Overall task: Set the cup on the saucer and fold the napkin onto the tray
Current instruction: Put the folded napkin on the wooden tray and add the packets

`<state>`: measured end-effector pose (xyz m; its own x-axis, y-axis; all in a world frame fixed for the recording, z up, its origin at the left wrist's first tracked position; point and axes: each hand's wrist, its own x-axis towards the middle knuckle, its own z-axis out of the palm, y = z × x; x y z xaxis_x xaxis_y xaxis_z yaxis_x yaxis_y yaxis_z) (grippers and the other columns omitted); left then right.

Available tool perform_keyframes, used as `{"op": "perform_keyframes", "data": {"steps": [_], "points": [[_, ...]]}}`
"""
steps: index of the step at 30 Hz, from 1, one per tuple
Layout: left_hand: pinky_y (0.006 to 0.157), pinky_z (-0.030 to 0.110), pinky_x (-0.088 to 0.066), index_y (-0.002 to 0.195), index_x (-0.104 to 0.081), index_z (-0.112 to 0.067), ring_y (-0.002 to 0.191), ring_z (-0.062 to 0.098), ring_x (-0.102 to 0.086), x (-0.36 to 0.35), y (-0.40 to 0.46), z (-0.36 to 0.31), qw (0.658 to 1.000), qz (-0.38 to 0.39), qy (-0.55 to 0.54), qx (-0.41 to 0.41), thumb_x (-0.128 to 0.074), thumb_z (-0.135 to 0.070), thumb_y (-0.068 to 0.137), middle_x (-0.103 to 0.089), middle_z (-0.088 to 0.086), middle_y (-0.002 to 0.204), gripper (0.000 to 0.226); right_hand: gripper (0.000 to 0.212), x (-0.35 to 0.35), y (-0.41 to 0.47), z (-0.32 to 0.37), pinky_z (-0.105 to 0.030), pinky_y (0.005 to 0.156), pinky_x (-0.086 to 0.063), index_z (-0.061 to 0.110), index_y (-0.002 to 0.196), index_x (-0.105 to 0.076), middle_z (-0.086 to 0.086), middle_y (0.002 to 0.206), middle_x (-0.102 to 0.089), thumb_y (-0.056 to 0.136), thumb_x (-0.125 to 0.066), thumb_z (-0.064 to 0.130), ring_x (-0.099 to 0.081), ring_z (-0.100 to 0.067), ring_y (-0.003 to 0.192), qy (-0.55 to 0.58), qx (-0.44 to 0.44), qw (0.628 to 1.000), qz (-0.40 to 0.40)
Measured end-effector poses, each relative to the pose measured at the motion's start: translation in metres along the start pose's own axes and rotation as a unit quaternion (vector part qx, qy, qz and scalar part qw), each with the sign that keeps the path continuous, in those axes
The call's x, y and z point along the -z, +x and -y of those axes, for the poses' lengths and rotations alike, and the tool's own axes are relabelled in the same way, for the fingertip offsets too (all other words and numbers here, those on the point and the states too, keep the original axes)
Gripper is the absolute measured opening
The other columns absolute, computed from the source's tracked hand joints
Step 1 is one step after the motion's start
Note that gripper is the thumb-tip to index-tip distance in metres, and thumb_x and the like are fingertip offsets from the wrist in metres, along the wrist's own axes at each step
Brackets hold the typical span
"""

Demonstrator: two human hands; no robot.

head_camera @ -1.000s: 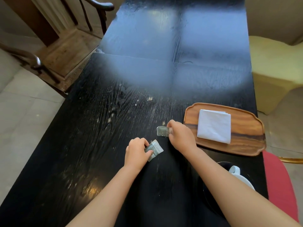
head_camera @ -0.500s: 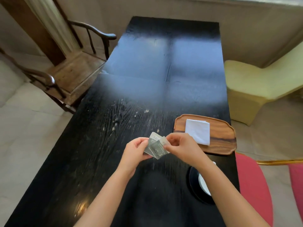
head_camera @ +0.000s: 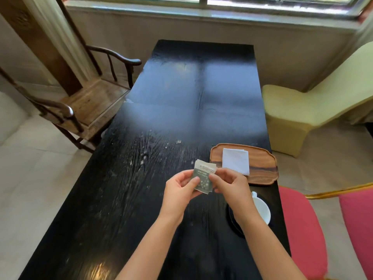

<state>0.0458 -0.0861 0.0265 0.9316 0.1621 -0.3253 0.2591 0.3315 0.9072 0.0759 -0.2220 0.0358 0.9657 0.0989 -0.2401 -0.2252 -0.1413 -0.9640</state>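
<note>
A folded white napkin (head_camera: 235,161) lies flat on the wooden tray (head_camera: 262,168) at the table's right side. Nearer to me, a white cup (head_camera: 262,209) stands on a black saucer (head_camera: 232,221), both partly hidden behind my right forearm. Above the table, my left hand (head_camera: 179,188) and my right hand (head_camera: 228,183) together pinch small grey-green paper packets (head_camera: 203,178), stacked one on the other, with printed text on the top strip.
The long black table (head_camera: 161,138) runs away toward a window wall. A wooden armchair (head_camera: 86,102) stands at the left, a pale yellow chair (head_camera: 302,106) at the right, and a red seat (head_camera: 302,229) by the near right edge.
My hands lifted from the table and came together, bringing the two packets from apart into one stack. The view tilted up, showing the window wall.
</note>
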Motion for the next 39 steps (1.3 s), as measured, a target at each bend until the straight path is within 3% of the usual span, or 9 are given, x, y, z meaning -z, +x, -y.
{"op": "perform_keyframes", "data": {"steps": [5, 10, 13, 17, 20, 28, 33, 37, 39], "points": [[0.065, 0.023, -0.057, 0.094, -0.072, -0.02, 0.083, 0.013, -0.071, 0.001, -0.004, -0.006, 0.997, 0.035, 0.071, -0.005, -0.055, -0.013, 0.092, -0.076, -0.003, 0.084, 0.019, 0.008, 0.009, -0.008, 0.004, -0.013, 0.05, -0.047, 0.021, 0.08, -0.072, 0.005, 0.075, -0.074, 0.084, -0.066, 0.016, -0.063, 0.0, 0.063, 0.006, 0.004, 0.999, -0.039], [0.059, 0.02, -0.055, 0.09, -0.075, -0.017, 0.074, 0.011, -0.071, -0.003, -0.002, -0.011, 0.991, 0.023, 0.124, -0.034, -0.063, -0.01, 0.087, -0.076, -0.005, 0.077, 0.014, 0.01, 0.014, -0.015, 0.008, -0.015, 0.048, -0.045, 0.02, 0.08, -0.073, 0.0, 0.074, -0.074, 0.084, -0.066, 0.017, -0.062, -0.004, 0.059, 0.014, 0.013, 0.998, -0.052], [0.06, 0.022, -0.055, 0.077, -0.074, -0.025, 0.073, 0.014, -0.071, -0.008, 0.002, -0.01, 0.988, 0.011, 0.146, -0.047, -0.067, -0.01, 0.084, -0.076, -0.004, 0.074, 0.018, 0.007, 0.018, -0.017, 0.01, -0.019, 0.054, -0.052, 0.021, 0.08, -0.073, -0.001, 0.077, -0.074, 0.083, -0.067, 0.018, -0.066, -0.008, 0.065, 0.022, 0.012, 0.997, -0.073], [0.056, 0.017, -0.051, 0.075, -0.074, -0.025, 0.071, 0.01, -0.07, -0.019, 0.008, -0.008, 0.991, 0.017, 0.13, -0.035, -0.067, -0.009, 0.083, -0.076, -0.002, 0.074, 0.018, 0.008, 0.029, -0.02, 0.011, -0.019, 0.06, -0.055, 0.021, 0.084, -0.072, 0.001, 0.084, -0.075, 0.081, -0.07, 0.014, -0.071, -0.011, 0.077, 0.046, -0.005, 0.995, -0.085], [0.056, 0.017, -0.051, 0.079, -0.074, -0.021, 0.072, 0.01, -0.07, -0.03, 0.014, -0.003, 0.991, 0.032, 0.13, -0.022, -0.068, -0.009, 0.083, -0.076, -0.001, 0.077, 0.014, 0.018, 0.04, -0.019, 0.007, -0.016, 0.057, -0.053, 0.023, 0.078, -0.071, 0.005, 0.077, -0.074, 0.08, -0.069, 0.005, -0.071, -0.009, 0.074, 0.062, -0.017, 0.993, -0.099], [0.056, 0.013, -0.05, 0.072, -0.075, -0.032, 0.072, 0.004, -0.07, -0.095, 0.045, 0.031, 0.978, 0.072, 0.196, -0.005, -0.066, -0.01, 0.084, -0.075, -0.011, 0.075, 0.026, 0.009, 0.105, 0.009, -0.027, -0.023, 0.059, -0.056, 0.013, 0.086, -0.073, -0.004, 0.079, -0.075, 0.08, -0.068, 0.007, -0.071, -0.017, 0.074, 0.057, -0.061, 0.984, -0.156], [0.051, 0.01, -0.047, 0.078, -0.077, -0.021, 0.062, 0.0, -0.067, -0.15, 0.083, 0.068, 0.964, 0.036, 0.265, -0.01, -0.068, -0.012, 0.082, -0.073, -0.012, 0.065, 0.013, 0.016, 0.158, 0.053, -0.06, -0.032, 0.062, -0.057, 0.018, 0.074, -0.071, -0.01, 0.078, -0.074, 0.079, -0.068, 0.003, -0.07, -0.023, 0.072, 0.049, -0.095, 0.98, -0.169], [0.066, 0.017, -0.053, 0.088, -0.076, -0.011, 0.074, 0.006, -0.067, -0.189, 0.125, 0.101, 0.945, 0.011, 0.328, -0.008, -0.067, -0.013, 0.083, -0.074, -0.001, 0.082, 0.011, 0.02, 0.193, 0.105, -0.09, -0.03, 0.06, -0.056, 0.022, 0.069, -0.069, -0.008, 0.078, -0.072, 0.078, -0.069, 0.004, -0.069, -0.023, 0.072, 0.006, -0.132, 0.977, -0.167], [0.066, 0.018, -0.049, 0.087, -0.076, -0.011, 0.073, 0.006, -0.064, -0.202, 0.148, 0.118, 0.93, -0.012, 0.368, 0.0, -0.067, -0.016, 0.082, -0.075, 0.003, 0.084, 0.012, 0.018, 0.205, 0.131, -0.108, -0.041, 0.071, -0.058, 0.022, 0.07, -0.067, -0.01, 0.081, -0.072, 0.077, -0.07, 0.005, -0.069, -0.028, 0.078, -0.024, -0.149, 0.974, -0.169]]}}
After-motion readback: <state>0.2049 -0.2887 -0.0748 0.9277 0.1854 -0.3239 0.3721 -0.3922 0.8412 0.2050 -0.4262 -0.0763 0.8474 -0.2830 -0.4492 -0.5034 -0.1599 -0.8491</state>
